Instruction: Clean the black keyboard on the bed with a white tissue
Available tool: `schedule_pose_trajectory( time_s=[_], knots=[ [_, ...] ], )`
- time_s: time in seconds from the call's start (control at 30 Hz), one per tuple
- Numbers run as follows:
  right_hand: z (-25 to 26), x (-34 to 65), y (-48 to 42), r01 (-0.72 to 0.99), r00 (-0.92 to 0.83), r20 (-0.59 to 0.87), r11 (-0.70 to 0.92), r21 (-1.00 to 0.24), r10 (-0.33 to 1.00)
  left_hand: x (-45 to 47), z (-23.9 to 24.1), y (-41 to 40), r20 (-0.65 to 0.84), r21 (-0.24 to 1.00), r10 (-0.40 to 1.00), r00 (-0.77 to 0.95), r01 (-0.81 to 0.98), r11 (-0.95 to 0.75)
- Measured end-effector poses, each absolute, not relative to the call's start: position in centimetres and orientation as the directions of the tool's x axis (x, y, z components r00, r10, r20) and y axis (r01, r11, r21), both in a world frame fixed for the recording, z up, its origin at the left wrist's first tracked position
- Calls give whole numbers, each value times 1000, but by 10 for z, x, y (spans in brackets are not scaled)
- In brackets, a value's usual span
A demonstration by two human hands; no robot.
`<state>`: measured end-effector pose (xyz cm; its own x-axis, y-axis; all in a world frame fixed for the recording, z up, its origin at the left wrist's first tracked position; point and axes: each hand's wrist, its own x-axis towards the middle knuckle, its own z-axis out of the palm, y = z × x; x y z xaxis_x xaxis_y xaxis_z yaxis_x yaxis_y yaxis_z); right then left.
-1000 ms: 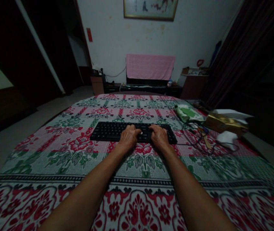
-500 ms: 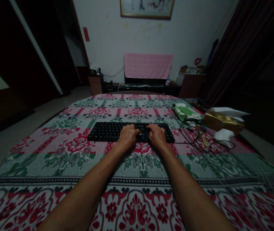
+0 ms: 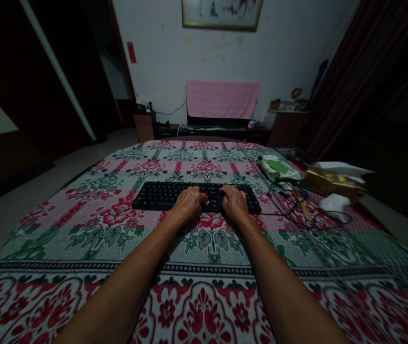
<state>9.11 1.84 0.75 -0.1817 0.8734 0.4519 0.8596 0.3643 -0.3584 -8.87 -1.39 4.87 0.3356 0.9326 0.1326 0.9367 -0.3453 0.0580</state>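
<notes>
A black keyboard (image 3: 157,196) lies across the middle of a bed covered with a red, green and white flowered cloth (image 3: 92,229). My left hand (image 3: 188,204) rests on the keys right of the keyboard's centre, fingers curved and apart over them. My right hand (image 3: 234,204) sits beside it on the right part of the keyboard, fingers likewise spread on the keys. Neither hand holds anything. A dark cable (image 3: 293,212) runs from the keyboard's right end across the cloth.
To the right lie a green and white packet (image 3: 277,168), a gold box (image 3: 327,182), white paper (image 3: 343,168) and a white object (image 3: 335,202) among tangled cables. Beyond the bed stands a low cabinet with a pink cloth (image 3: 222,99). Dark furniture lines both sides.
Both hands stay on the keyboard with only slight finger shifts. The view has wobbled a little; nothing on the bed has moved.
</notes>
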Motion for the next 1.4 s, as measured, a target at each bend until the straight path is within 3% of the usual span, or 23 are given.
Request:
schedule_pose_trajectory(
  time_s=[0.5, 1.03, 1.4],
  knots=[
    [6, 89, 19, 857, -160, 492, 368, -360, 855, -97, 50, -11, 119, 98, 900, 420, 897, -432],
    [2, 89, 23, 861, -169, 505, 376, -342, 847, -71, 44, -26, 184, 15, 859, 478, 872, -489],
    [1, 90, 23, 857, -172, 502, 380, -349, 848, -101, 52, -14, 131, 184, 898, 420, 880, -438]
  ],
)
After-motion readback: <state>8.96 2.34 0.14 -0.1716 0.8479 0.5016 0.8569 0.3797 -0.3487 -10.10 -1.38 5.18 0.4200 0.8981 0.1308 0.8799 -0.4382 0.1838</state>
